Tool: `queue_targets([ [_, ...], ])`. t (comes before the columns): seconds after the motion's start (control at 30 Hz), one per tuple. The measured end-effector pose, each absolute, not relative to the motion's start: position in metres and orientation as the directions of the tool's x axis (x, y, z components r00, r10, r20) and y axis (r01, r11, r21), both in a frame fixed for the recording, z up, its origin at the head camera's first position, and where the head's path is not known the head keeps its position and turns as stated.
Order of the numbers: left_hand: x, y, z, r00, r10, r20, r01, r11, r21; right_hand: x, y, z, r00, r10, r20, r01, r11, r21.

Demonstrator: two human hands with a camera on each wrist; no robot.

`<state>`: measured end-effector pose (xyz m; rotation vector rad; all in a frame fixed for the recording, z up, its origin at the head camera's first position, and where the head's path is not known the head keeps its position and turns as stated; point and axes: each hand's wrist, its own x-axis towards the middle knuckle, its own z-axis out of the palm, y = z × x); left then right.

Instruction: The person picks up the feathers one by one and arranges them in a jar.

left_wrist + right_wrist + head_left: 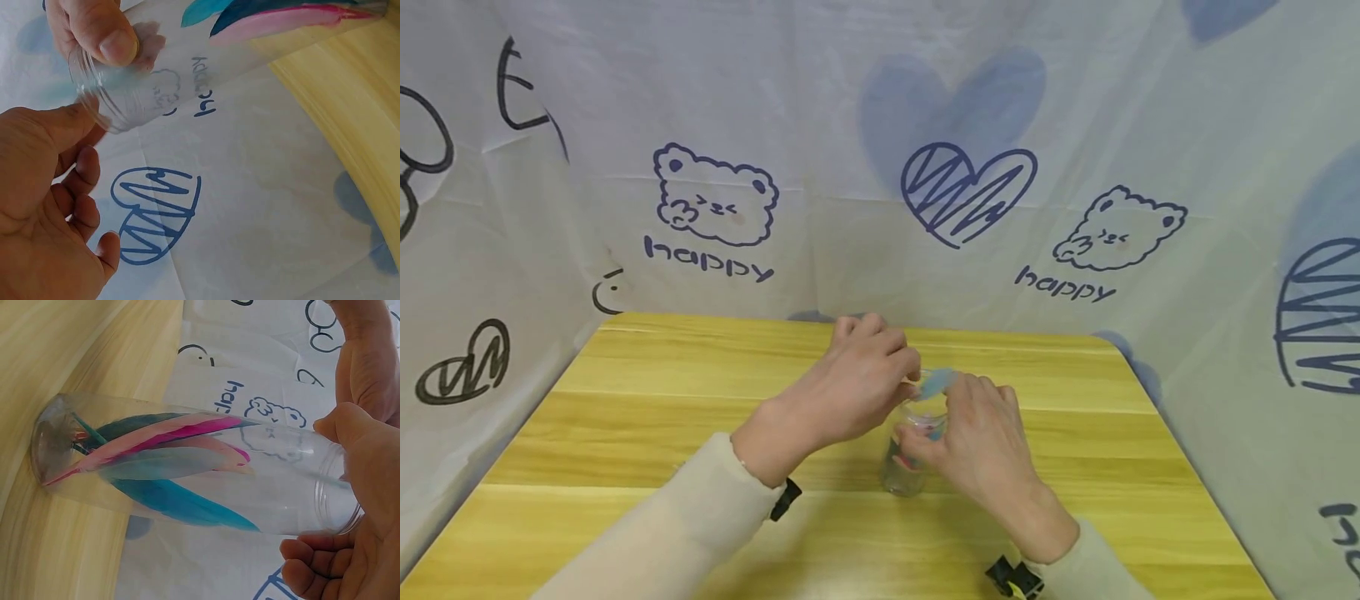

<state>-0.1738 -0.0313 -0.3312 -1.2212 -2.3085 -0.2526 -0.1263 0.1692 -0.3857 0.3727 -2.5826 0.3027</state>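
A tall clear jar stands on the table, with several feathers inside: a pink one, a bright blue one, a pale blue-grey one and a dark teal one. Around its neck curl the thumb and fingers of my right hand. My left hand is at the jar's open mouth, thumb and forefinger pinching the end of a light blue feather that lies across the rim. The other left fingers are loosely curled beside the neck in the left wrist view.
The wood-grain table runs back to a pale cloth printed with hearts and bears, which also hangs at both sides. Black straps show at the cuffs of the cream sleeves.
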Motion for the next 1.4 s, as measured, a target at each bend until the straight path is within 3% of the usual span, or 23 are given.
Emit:
queue_targets([
  [0.17,-0.174,-0.032,-0.331,-0.492,0.71,0.505,0.79,0.607,-0.084,-0.126,0.17,-0.385,-0.84,-0.203,0.502,-0.309,0.941,-0.136],
  [0.77,-0.176,-0.031,-0.335,-0.488,0.693,0.53,0.785,0.614,-0.082,-0.132,0.173,-0.388,-0.829,-0.225,0.513,-0.337,0.932,-0.137],
  [1.13,-0.178,-0.032,-0.342,-0.484,0.66,0.575,0.766,0.637,-0.087,-0.135,0.179,-0.394,-0.866,-0.198,0.46,-0.342,0.905,-0.254],
  [1.23,-0.178,-0.035,-0.345,-0.485,0.63,0.607,0.764,0.642,-0.056,-0.135,0.181,-0.397,-0.862,-0.195,0.469,-0.351,0.896,-0.272],
  [1.4,-0.175,-0.048,-0.358,-0.547,0.548,0.632,0.732,0.68,0.043,-0.131,0.189,-0.402,-0.866,-0.193,0.462,-0.357,0.885,-0.299],
])
